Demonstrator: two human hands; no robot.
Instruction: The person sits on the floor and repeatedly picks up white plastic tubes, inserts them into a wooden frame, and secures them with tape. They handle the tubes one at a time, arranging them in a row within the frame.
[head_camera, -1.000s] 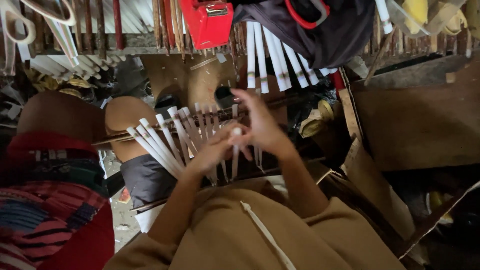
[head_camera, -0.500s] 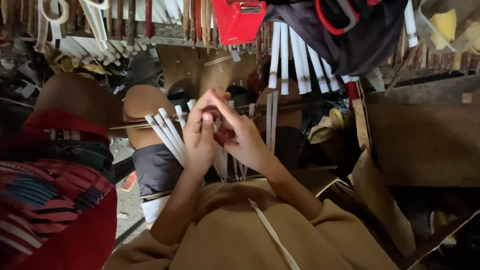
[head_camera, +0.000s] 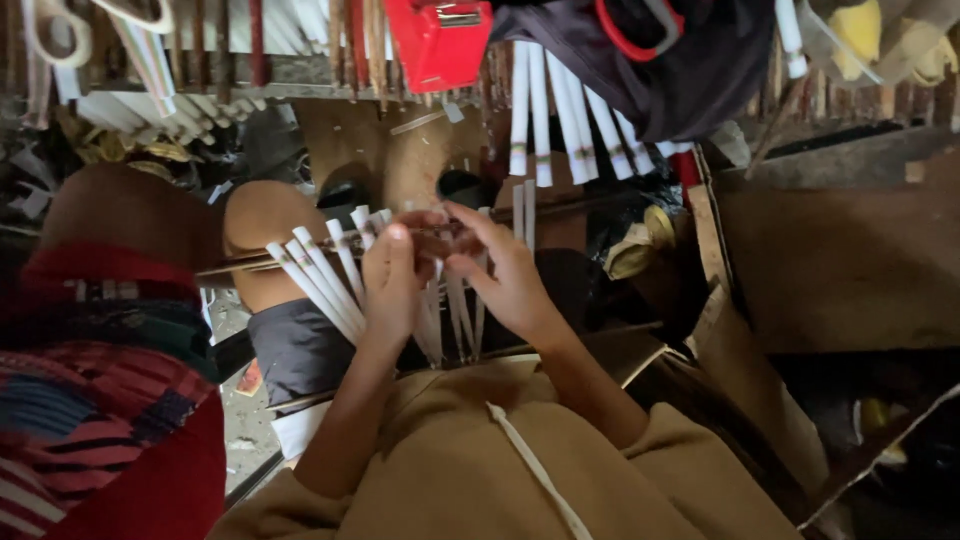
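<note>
My left hand (head_camera: 392, 280) is closed around a fanned bunch of thin white sticks (head_camera: 322, 278) that spread up and to the left. My right hand (head_camera: 500, 268) meets it from the right, its fingers pinching the tops of the sticks near the middle of the bunch. More white sticks (head_camera: 455, 315) hang down between the two hands. A thin brown rod (head_camera: 250, 262) runs across under the bunch. Both hands are above my lap, over a tan garment (head_camera: 470, 460).
Another person's bare knees (head_camera: 260, 215) and striped red clothing (head_camera: 90, 400) are on the left. A red box (head_camera: 440, 40), a dark bag (head_camera: 650, 60) and rows of white sticks (head_camera: 560, 110) hang at the top. A brown board (head_camera: 840, 260) lies on the right.
The view has shifted so the hands sit a little lower and more to the right. My right hand has drawn in closer against my left at the stick tops.
</note>
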